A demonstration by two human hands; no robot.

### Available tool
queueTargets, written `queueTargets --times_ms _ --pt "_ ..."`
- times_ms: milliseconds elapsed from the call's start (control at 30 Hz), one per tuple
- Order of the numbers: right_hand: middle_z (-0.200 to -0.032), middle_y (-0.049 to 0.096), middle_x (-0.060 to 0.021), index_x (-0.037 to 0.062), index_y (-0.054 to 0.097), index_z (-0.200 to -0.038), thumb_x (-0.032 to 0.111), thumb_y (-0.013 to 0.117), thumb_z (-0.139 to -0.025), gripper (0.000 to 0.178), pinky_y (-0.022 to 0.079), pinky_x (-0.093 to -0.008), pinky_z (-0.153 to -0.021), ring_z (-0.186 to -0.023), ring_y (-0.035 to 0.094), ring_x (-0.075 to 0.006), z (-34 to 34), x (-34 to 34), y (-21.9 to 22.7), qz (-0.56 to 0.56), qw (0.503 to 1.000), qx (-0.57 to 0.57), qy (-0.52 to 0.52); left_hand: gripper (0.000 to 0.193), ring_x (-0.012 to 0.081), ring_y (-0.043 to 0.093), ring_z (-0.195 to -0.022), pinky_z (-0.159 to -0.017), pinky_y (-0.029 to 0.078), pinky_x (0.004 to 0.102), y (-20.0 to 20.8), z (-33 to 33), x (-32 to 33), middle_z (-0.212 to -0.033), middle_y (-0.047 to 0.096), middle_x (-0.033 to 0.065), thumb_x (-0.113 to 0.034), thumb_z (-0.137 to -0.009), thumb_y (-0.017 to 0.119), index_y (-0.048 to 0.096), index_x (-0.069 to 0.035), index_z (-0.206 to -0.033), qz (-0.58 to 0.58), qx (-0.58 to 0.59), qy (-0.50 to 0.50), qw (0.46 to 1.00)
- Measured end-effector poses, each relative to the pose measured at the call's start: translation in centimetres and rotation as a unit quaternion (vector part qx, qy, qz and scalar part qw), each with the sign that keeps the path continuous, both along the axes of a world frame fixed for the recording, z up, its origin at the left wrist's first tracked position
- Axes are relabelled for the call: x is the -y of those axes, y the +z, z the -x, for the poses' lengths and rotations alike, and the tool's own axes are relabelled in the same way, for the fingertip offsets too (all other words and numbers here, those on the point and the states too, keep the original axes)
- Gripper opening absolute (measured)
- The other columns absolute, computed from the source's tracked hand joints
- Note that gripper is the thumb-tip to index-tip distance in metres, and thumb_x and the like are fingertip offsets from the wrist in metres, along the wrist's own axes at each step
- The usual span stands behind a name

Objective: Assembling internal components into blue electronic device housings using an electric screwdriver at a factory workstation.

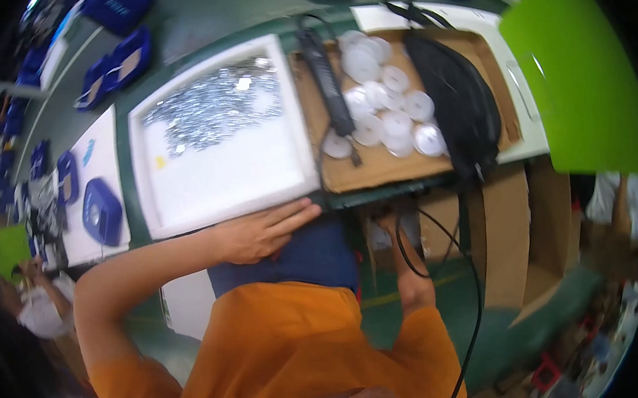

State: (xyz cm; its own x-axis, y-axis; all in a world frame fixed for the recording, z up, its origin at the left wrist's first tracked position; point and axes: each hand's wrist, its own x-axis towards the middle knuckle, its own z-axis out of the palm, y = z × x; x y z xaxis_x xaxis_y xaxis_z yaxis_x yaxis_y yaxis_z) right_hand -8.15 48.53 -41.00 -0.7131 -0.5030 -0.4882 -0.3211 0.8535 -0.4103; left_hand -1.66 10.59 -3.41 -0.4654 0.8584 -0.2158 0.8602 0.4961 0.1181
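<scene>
My left hand [263, 233] lies with fingers stretched out along the front edge of a white foam tray [222, 213]. In that tray a heap of small shiny metal parts [222, 103] is spread toward the back. My right hand [387, 220] reaches below the table edge into an open cardboard box [441, 226], beside a clear plastic bag. Its fingers are hidden, so what it holds cannot be made out. Above it, a shallow cardboard tray [365, 174] holds several round, white translucent plastic discs [397, 124], a black power strip [326, 81] and a black bag [455, 98].
A black cable [479, 306] hangs past my right arm. More cardboard boxes [505, 241] stand below the table at right, under a bright green panel [579, 77]. Blue plastic housings [102, 212] sit at left. Another person [49, 302] works at the far left.
</scene>
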Motion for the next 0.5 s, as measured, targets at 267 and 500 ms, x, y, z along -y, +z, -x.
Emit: queueTargets --times_ms 267,500 --pt "-0.118 0.081 -0.0309 -0.0014 0.080 -0.126 0.017 0.075 -0.098 0.034 0.060 -0.0599 -0.101 -0.116 0.077 -0.0528 1.8 14.5 0.2 0.121 0.986 -0.015 0.116 0.043 0.0379 0.023 -0.177 -0.145 0.022 0.0545 0.9 1.4 -0.6 -0.191 0.021 0.0219 -0.020 -0.102 0.066 0.082 0.005 -0.133 -0.003 0.011 -0.037 0.999" --pt "-0.118 0.081 -0.0310 -0.0013 0.080 -0.126 0.018 0.076 -0.098 0.034 0.060 -0.0598 -0.101 -0.116 0.077 -0.0527 -2.3 21.6 -3.1 0.214 0.972 0.013 0.097 0.064 0.0390 0.022 -0.177 -0.146 0.020 0.0526 0.1 1.0 -0.1 -0.190 0.024 0.0232 -0.031 -0.102 0.066 0.070 0.010 -0.150 -0.016 -0.002 -0.054 0.998"
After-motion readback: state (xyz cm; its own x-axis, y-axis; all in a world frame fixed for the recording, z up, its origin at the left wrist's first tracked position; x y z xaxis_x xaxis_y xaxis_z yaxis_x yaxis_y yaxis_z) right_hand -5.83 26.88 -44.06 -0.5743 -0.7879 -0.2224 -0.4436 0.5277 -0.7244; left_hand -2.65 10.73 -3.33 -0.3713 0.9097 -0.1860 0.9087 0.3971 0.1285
